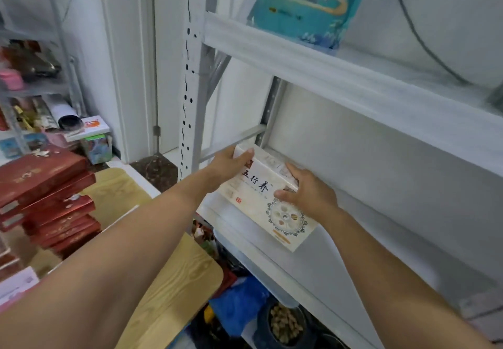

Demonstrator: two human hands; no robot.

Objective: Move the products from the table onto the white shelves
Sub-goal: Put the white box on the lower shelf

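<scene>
So the cream box (258, 196) with the black lettering and the round dial pattern is about halfway onto the middle shelf (239, 229) of the white rack. Its far end is over the board and the near corner sticks out past the front rail, tilted a bit toward the camera. It's not properly set down yet as far as I can tell.

Both hands are on it. The left hand (230, 162) is wrapped round the far left end with the thumb on top. The right hand (307, 192) is clamped on the right-hand long edge, thumb on the printed face and fingers curled over the side. Neither one is loose.

If I were doing this bit, I'd level the box first, then slide it straight back until the whole base is on the board. Watch the left knuckles near the upright post (190, 103), and only let go once nothing hangs over the rail. Probably snug it toward the post end so there's room for the rest.

Plenty left to go, I'd guess. There's a stack of red boxes (51, 196) sitting on the wood-grain table (174, 280) off to the left. One teal bag (307, 3) is up on the shelf above.
</scene>
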